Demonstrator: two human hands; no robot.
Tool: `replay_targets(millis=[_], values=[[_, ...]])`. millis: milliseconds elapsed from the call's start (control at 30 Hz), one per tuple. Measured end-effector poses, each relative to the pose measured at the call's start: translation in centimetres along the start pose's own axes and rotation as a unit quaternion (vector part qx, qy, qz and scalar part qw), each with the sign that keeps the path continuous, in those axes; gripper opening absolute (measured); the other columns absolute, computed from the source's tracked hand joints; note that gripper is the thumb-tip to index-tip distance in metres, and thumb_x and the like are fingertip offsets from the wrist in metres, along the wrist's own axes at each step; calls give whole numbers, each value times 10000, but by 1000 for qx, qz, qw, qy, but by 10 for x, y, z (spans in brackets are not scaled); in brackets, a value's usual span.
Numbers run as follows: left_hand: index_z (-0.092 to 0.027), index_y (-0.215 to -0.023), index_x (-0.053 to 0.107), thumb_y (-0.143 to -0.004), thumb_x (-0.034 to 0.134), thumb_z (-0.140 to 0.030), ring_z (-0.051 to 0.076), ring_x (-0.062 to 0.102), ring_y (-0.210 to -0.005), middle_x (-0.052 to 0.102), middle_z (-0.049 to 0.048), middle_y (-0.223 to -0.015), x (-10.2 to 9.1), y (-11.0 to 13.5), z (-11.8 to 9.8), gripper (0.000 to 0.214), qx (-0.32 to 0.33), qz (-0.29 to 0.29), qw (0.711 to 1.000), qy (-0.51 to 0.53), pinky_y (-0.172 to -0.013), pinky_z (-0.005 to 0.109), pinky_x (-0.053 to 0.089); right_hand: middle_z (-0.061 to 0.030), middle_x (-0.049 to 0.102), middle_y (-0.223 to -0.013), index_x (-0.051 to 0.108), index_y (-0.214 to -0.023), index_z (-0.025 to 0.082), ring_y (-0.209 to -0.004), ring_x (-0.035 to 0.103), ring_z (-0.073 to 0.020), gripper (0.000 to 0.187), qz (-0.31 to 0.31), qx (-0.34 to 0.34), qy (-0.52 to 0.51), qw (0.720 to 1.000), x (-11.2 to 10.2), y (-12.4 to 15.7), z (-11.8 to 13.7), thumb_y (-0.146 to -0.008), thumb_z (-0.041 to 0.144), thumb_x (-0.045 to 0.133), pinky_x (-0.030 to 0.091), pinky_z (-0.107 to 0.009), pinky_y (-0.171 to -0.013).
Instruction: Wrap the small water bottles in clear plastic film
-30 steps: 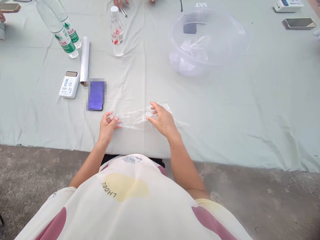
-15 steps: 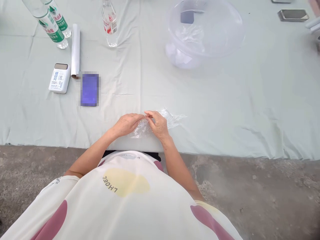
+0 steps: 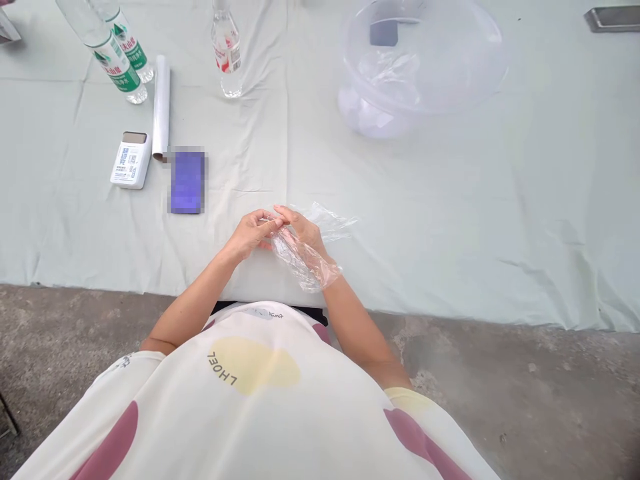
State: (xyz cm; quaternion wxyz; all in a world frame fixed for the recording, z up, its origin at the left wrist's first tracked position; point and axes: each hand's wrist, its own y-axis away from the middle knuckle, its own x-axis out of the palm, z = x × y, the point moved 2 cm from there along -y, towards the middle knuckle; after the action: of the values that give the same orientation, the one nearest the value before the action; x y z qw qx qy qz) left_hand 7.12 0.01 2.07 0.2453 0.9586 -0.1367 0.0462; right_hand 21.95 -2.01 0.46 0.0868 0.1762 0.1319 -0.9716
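Note:
Crinkled clear plastic film [image 3: 305, 263] hangs from my fingertips near the table's front edge. My left hand [image 3: 253, 233] pinches it between thumb and fingers. Close against it, my right hand [image 3: 303, 230] has its fingers bent in around the same film, its fingertips meeting those of the left. One part of the film drapes over my right palm and wrist. Another part spreads on the cloth beyond that hand. Whether this is one piece or two, I cannot tell.
A pale cloth covers the table [image 3: 425, 220]. To the left are a blurred purple rectangle [image 3: 188, 183], a white box-shaped device [image 3: 131, 160], a white roll [image 3: 161, 110] and water bottles [image 3: 117, 70]. Farther back are another bottle [image 3: 227, 53] and a translucent bowl [image 3: 465, 73]. A metal case [image 3: 615, 19] lies far right.
Both hands have moved slightly away from me and left. Part of the film has been lifted and now drapes over my right wrist. The view has shifted a little.

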Motion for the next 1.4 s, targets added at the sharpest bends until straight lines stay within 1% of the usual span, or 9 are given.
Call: replay_targets(millis=[167,300,667,933,1033,1133,1200,1300,1400], values=[[-170,-838,661,-745,773,-442,184,698,-713,739,63,-816,-6,-6,6,309,-6,8,997,82,-690,320,558,-24,698,-1156,612,-1279,343,-1058,665,-200,348,-66,-5,-20,998,7,3,-4,-941,388,542,503,-391,-1041],[-164,-824,660,-803,727,-353,166,700,-711,729,52,-793,-13,-15,10,202,-34,-44,986,158,-725,315,566,-42,709,-1152,634,-1223,314,-1062,673,-213,296,-89,-9,26,996,5,14,-3,-958,379,517,513,-414,-1044],[-164,-841,633,-923,543,-214,195,715,-930,727,67,-856,-34,-37,-2,131,-27,-120,956,266,-956,405,545,-8,735,-1135,685,-1196,360,-1040,695,-201,313,85,47,36,995,-24,111,-7,-962,284,493,591,-447,-935],[-163,-831,622,-907,591,-214,207,710,-994,729,88,-935,-32,-42,2,97,-27,-134,947,290,-983,398,536,-3,759,-1066,746,-1057,371,-977,719,-258,211,125,221,44,966,-73,151,15,-905,357,601,597,-465,-874],[-158,-835,629,-903,592,-211,212,714,-984,730,86,-916,-33,-41,4,93,-14,-128,949,288,-976,400,539,-21,762,-879,741,-856,307,-864,716,-245,189,-31,282,109,953,-102,144,14,-885,438,608,588,-422,-804],[-154,-831,635,-893,577,-184,200,719,-945,727,76,-863,-33,-42,6,90,-5,-122,951,285,-969,388,542,-19,728,-818,698,-877,260,-784,687,-198,285,-199,290,106,930,-107,113,9,-897,505,555,559,-364,-775],[-153,-816,633,-874,574,-156,190,722,-909,724,69,-836,-32,-42,7,82,-2,-119,951,284,-961,382,546,-24,721,-875,685,-927,243,-772,666,-178,333,-199,290,84,932,-91,82,4,-890,541,541,536,-339,-761],[-145,-793,623,-837,581,-118,181,724,-876,721,63,-830,-31,-39,5,67,-2,-117,953,279,-941,378,554,-19,705,-863,672,-876,228,-740,626,-177,342,-107,323,123,932,-57,41,-6,-839,557,589,492,-336,-719],[-141,-771,608,-799,597,-100,187,726,-854,717,62,-816,-32,-34,2,51,-9,-115,957,266,-906,380,568,10,668,-764,637,-766,219,-677,579,-159,233,-74,341,139,927,-34,21,-10,-831,439,599,454,-318,-675]])
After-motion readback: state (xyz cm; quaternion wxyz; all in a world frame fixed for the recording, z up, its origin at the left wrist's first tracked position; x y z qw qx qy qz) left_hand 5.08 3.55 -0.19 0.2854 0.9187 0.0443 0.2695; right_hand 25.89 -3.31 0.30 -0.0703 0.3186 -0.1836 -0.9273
